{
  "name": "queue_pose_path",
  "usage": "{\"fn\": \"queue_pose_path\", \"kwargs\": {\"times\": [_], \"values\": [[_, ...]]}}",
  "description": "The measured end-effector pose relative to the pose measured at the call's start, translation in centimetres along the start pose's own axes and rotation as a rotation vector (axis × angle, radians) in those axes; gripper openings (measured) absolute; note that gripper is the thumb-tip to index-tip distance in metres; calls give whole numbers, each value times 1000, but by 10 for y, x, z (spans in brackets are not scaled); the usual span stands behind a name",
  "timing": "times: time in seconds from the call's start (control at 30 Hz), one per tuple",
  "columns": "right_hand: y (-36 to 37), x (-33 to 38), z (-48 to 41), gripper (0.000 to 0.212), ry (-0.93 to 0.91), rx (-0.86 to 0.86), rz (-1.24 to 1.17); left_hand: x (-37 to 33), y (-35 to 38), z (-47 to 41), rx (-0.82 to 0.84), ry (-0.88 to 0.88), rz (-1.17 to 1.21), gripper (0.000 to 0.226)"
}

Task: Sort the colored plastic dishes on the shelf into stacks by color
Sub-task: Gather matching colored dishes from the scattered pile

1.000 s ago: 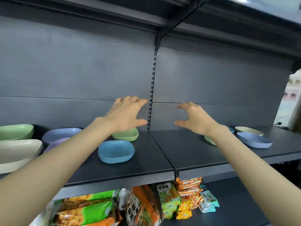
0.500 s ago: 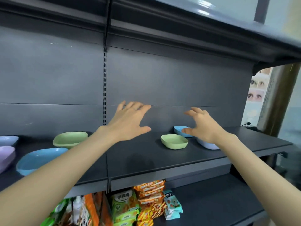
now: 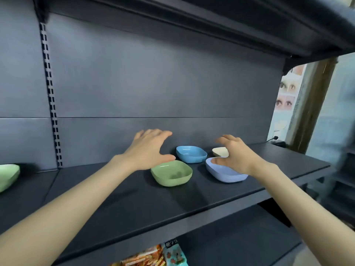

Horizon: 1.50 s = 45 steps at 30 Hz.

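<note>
Nearest, below and in front of the central green dish [image 3: 171, 173], a few snack packets [image 3: 149, 256] poke up from the lower level. The green dish itself sits upright on the dark shelf [image 3: 134, 208], a little back from the front edge. Far off to its left, at the picture's edge, lies a second green dish [image 3: 7, 175], only partly in view.

The left hand [image 3: 148, 148] hovers just behind and left of the central green dish, fingers straight and spread, holding nothing; its thumb reaches over the dish's rear left rim. Right of the green dish, well apart from it, stands a lavender stack of dishes [image 3: 224, 172]. The right hand [image 3: 238, 156] hangs over that stack with fingers loosely curved and spread, gripping nothing; whether the thumb touches the rim cannot be told.

Behind the green dish and slightly right sits a blue dish [image 3: 191, 154]. Farther right of that, partly hidden by the right hand, is a cream dish [image 3: 220, 151]. Beyond them rises the grey back panel [image 3: 153, 83].
</note>
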State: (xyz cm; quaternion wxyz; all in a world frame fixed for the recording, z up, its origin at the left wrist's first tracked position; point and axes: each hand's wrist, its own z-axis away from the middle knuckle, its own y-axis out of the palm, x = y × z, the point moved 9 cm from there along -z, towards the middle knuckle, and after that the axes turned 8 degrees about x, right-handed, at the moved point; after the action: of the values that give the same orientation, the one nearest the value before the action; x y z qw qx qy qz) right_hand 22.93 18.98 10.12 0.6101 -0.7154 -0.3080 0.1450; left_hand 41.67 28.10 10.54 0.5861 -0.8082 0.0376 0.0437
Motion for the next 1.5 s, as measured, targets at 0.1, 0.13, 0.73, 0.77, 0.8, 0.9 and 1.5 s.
{"fn": "queue_pose_path", "kwargs": {"times": [0.1, 0.13, 0.73, 0.77, 0.8, 0.9, 1.5], "values": [[2, -36, -28, 70, 24, -15, -39, 2, 21, -44, 17, -5, 16, 74], [4, -45, -37, 70, 24, -12, -54, 4, 29, -56, 27, -10, 28, 75], [96, -119, -207, 78, -152, 332, -301, 57, 163, -171, 323, -446, 389, 106], [102, -121, -215, 81, -169, 363, -308, 58, 168, -175, 328, -476, 416, 108], [108, -123, -222, 84, -182, 400, -321, 60, 173, -178, 334, -504, 438, 108], [127, -127, -236, 94, -208, 509, -373, 60, 185, -184, 359, -561, 484, 105], [117, -96, -249, 119, -415, 559, -756, 51, 144, -162, 46, -558, 800, 62]]}}
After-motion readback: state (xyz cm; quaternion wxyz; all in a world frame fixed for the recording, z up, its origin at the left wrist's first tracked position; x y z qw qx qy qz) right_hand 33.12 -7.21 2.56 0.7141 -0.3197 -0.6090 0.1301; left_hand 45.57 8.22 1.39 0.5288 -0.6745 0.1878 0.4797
